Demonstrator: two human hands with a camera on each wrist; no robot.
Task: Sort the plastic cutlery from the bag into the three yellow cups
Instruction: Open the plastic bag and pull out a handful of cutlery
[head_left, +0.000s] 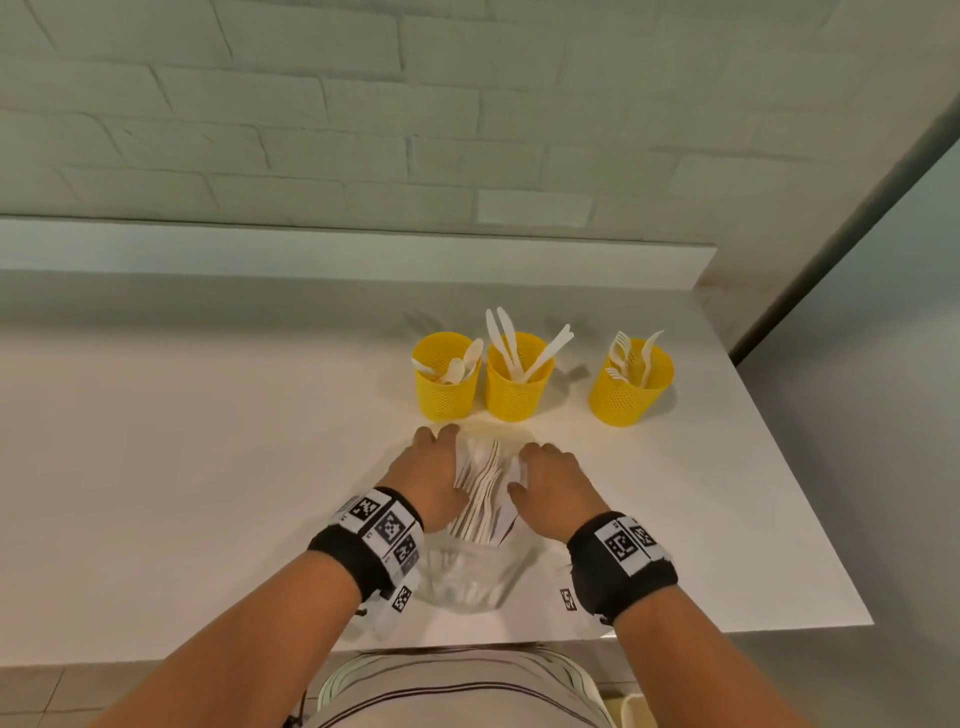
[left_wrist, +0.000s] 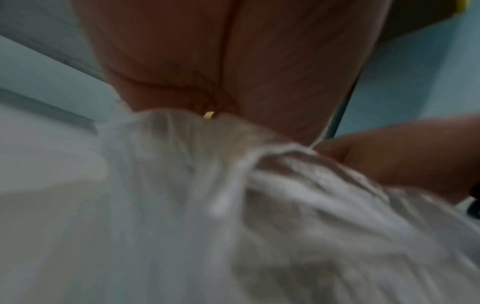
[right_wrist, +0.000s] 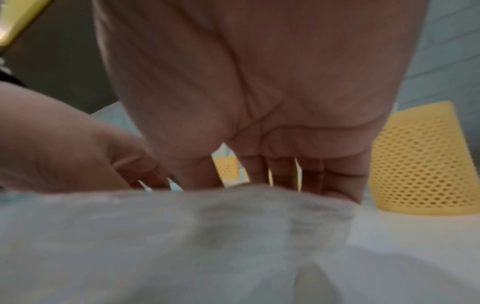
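Observation:
A clear plastic bag (head_left: 480, 499) of white cutlery lies on the white counter (head_left: 208, 467), just in front of three yellow mesh cups. The left cup (head_left: 445, 395) holds spoons, the middle cup (head_left: 514, 397) knives, the right cup (head_left: 626, 402) forks. My left hand (head_left: 434, 465) grips the bag's left side, fingers curled over its far end. My right hand (head_left: 551, 475) holds the right side, thumb lying on the plastic. In the left wrist view the bag (left_wrist: 233, 205) bunches under the palm and hides the fingers. In the right wrist view my fingers (right_wrist: 337, 179) bend down behind the bag (right_wrist: 182, 236).
A brick wall (head_left: 363, 130) with a low ledge (head_left: 311, 249) runs behind the cups. The counter ends at the right edge (head_left: 810, 493) and at the front edge (head_left: 208, 660) near my body. The right cup (right_wrist: 420, 164) stands close beside my right hand.

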